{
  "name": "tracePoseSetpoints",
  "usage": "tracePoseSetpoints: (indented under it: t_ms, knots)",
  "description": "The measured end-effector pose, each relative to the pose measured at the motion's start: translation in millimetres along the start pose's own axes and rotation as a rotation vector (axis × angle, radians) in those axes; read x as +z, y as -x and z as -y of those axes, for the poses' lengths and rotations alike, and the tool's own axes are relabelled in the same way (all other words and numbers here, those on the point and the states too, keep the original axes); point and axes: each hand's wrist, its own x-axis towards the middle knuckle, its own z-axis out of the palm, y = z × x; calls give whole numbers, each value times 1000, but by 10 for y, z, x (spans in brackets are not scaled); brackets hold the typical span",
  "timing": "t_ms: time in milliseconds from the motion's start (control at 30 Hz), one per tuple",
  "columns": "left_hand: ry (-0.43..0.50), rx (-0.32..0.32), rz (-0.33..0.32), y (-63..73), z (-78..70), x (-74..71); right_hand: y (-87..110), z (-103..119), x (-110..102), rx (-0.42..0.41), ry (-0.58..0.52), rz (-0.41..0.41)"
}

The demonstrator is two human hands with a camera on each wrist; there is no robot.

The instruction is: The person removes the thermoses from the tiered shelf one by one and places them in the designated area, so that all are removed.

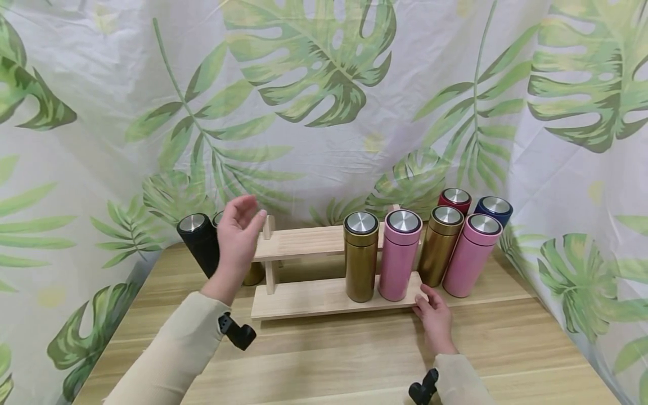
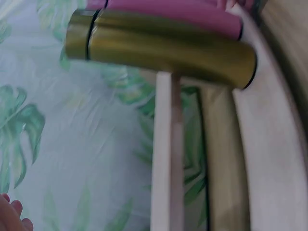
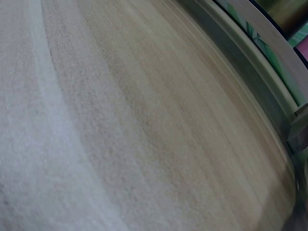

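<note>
My left hand (image 1: pixel 238 233) is raised near the rack's left end, fingers loosely bent and holding nothing; its fingertips show at the lower left corner of the left wrist view. Behind it stand a black flask (image 1: pixel 199 242) and a partly hidden gold flask (image 1: pixel 253 274). On the lower board of a two-tier wooden rack (image 1: pixel 304 298) stand a gold flask (image 1: pixel 360 270) and a pink flask (image 1: pixel 399 264), side by side and upright. My right hand (image 1: pixel 436 318) touches the lower board's right end with its fingertips. The right wrist view does not plainly show this hand.
Right of the rack, another gold flask (image 1: pixel 439 247) and pink flask (image 1: pixel 471 259) stand on the wooden table (image 1: pixel 324 360). Behind them are a red flask (image 1: pixel 455 197) and a blue flask (image 1: pixel 496 208). A leaf-print cloth (image 1: pixel 324 146) hangs behind the table.
</note>
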Motion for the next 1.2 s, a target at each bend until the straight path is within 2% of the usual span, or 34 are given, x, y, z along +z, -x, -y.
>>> tracePoseSetpoints:
  t_ms: [100,267,400,533,867,1000,1200]
  knots:
    - [42,-47,47,124,42,113,-4,-9,2,1,2,-1]
    - [95,-85,147,267,67,300,-17,-26,-3,0,-2,-4]
    - [107,-86,234,352,85,451,-24,-28,-14,2,4,8]
    - [122,-89,289,446,119,597,-21,-31,-19,10,10,12]
    - [157,-152,380,597,170,923,-29,-37,-15,6,8,3]
    - [167,-163,386,638,191,1032,-20,-38,-25,5,17,13]
    - [168,-153,357,669,211,1137,-18,-23,-19,12,25,18]
